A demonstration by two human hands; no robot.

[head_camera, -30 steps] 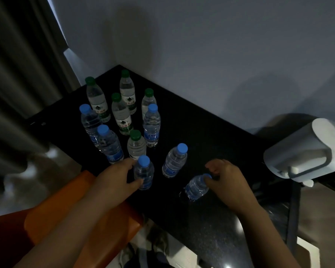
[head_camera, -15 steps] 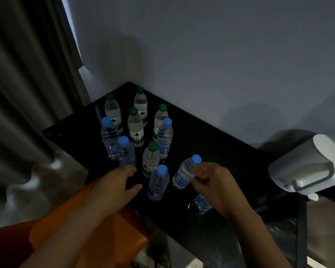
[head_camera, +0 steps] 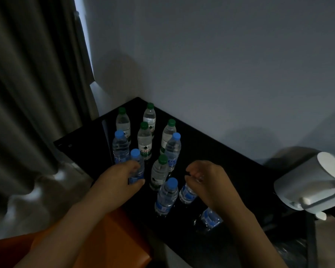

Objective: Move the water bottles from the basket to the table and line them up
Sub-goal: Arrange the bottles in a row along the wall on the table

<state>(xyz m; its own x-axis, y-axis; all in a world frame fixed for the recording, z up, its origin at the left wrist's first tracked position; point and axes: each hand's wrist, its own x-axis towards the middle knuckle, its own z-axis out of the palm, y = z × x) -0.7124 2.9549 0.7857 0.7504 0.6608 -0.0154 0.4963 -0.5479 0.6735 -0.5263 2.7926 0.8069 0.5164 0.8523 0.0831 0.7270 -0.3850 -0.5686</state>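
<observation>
left hand (head_camera: 116,183) grips blue-capped bottle (head_camera: 137,160) | right hand (head_camera: 211,183) grips second bottle (head_camera: 187,193)

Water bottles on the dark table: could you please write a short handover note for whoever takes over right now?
Left hand: grips a blue-capped bottle at the cluster's left edge.
Right hand: curled over the top of a second bottle, cap hidden.
Done: eleven bottles appear to be on the table; no basket in view.
Left: they form a loose cluster, so line them up.
</observation>
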